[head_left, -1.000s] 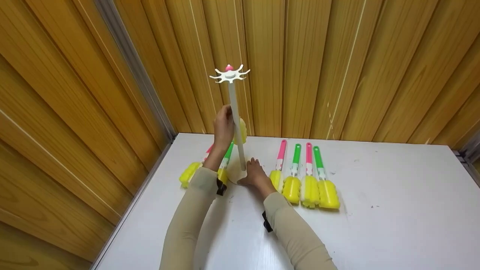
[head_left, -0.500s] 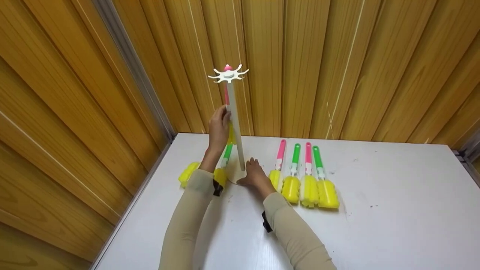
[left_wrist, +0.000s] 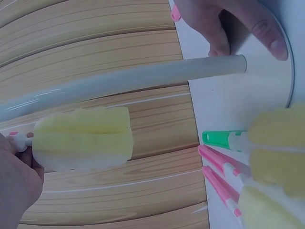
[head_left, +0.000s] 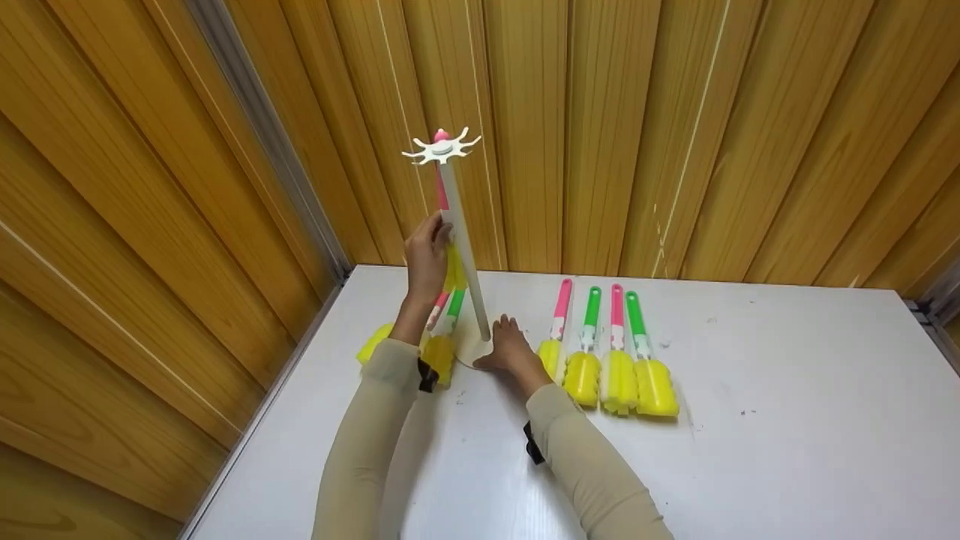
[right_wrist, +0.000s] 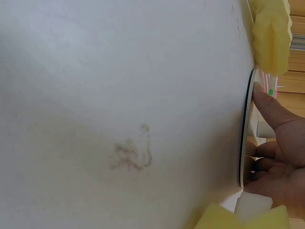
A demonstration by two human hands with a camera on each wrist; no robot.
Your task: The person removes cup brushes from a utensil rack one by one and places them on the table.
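My left hand [head_left: 425, 255] pinches the white neck of a sponge bottle brush [left_wrist: 83, 138]. The brush hangs sponge down beside the grey pole [head_left: 466, 251] of a stand. Its pink handle [head_left: 442, 189] reaches up to the white ring of hooks [head_left: 442, 148], which a pink knob [head_left: 441, 135] tops. The pole leans left and looks slightly bowed in the left wrist view. Down at the round white base [head_left: 470, 351], my right hand [head_left: 512, 349] rests with its thumb [right_wrist: 269, 106] laid straight along the rim and fingers by the pole's foot, partly hidden.
Right of the base lie several sponge brushes [head_left: 619, 382] with pink and green handles, side by side. More brushes [head_left: 439, 360] lie left of it, partly behind my left forearm. The white table [head_left: 780, 420] ends at a wood-patterned wall [head_left: 600, 135].
My left hand has moved left with the brush, whose sponge has passed from the pole's right side to its left. The stand's top has shifted left. My right hand stays on the base.
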